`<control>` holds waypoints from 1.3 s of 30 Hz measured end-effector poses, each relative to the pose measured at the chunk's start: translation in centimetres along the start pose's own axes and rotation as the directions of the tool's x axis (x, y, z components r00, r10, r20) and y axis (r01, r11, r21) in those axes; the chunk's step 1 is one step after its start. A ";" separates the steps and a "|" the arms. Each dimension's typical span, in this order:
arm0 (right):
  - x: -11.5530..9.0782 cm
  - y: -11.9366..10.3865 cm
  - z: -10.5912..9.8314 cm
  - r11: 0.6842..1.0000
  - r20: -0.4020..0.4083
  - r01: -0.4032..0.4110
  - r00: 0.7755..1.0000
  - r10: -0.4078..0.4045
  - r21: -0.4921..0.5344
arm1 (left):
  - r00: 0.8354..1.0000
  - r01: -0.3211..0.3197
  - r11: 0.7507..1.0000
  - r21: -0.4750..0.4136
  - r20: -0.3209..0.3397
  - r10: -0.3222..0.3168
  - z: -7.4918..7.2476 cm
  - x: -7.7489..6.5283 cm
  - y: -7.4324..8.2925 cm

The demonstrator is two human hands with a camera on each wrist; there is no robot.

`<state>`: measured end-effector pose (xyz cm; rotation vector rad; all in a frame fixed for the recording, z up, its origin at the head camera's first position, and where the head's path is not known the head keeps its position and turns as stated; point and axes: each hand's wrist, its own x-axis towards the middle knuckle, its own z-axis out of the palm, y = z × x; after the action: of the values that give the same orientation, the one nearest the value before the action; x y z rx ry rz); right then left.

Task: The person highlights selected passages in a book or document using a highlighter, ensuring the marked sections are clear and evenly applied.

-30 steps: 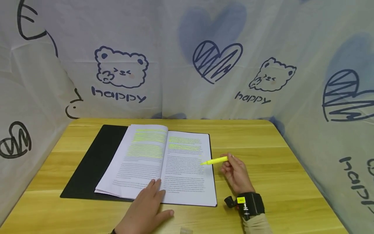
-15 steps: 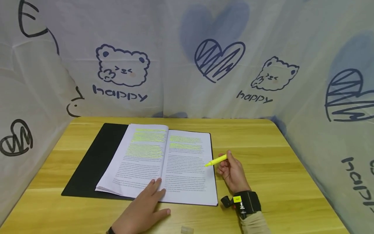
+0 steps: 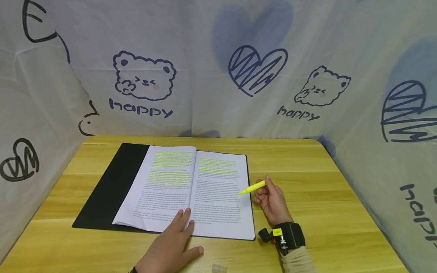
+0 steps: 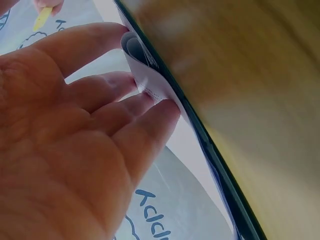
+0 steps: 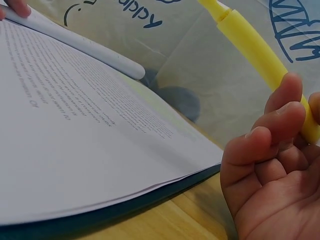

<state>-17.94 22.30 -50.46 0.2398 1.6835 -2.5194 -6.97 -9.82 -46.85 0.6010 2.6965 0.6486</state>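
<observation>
A printed document [image 3: 218, 210] lies spread in a black folder [image 3: 106, 189], with yellow highlighting over the upper lines of both pages. At the lower end of its fold rests my left hand [image 3: 168, 244], fingers extended and touching the paper; the left wrist view shows the curled page edge [image 4: 155, 82] under the fingertips. My right hand [image 3: 274, 204], just off the right page's edge, pinches a yellow highlighter [image 3: 254, 187] between thumb and fingers. Its tip points left over the right page. In the right wrist view the highlighter [image 5: 257, 50] appears raised; contact with paper cannot be told.
The wooden table [image 3: 307, 167] extends around the folder. A small translucent piece [image 3: 219, 268] lies at its front edge. Printed cloth [image 3: 205, 76] with hearts and bears hangs behind and at both sides. A camera strap [image 3: 290, 235] circles the right wrist.
The right hand and highlighter first shifted slightly right, away from the text, then stayed still. The left fingers moved a little right at the fold, and the left page settled slightly. The view shifted a bit.
</observation>
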 end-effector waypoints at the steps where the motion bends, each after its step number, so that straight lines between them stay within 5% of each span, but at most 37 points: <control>1: 0.0 0.0 0.0 1.000 0.001 0.001 1.000 -0.001 -0.002 | 1.000 0.002 1.000 0.002 -0.001 -0.002 0.0 0.0 0.0; 24: 0.2 0.1 0.6 0.999 0.025 -0.013 1.000 0.012 0.033 | 1.000 -0.008 0.999 -0.035 0.016 0.008 0.4 0.2 0.2; 32: 0.7 0.6 2.8 0.994 -0.018 0.007 1.000 -0.009 -0.107 | 1.000 -0.005 0.999 -0.042 0.027 0.006 0.4 0.4 0.3; 39: 1.4 0.9 5.0 0.943 0.023 0.061 0.998 -0.057 -0.328 | 1.000 0.010 1.000 -0.019 0.030 -0.009 0.4 0.4 0.4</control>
<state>-19.50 17.39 -49.66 0.1438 2.0968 -2.2202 -7.10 -9.17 -47.04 0.5877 2.6607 0.6575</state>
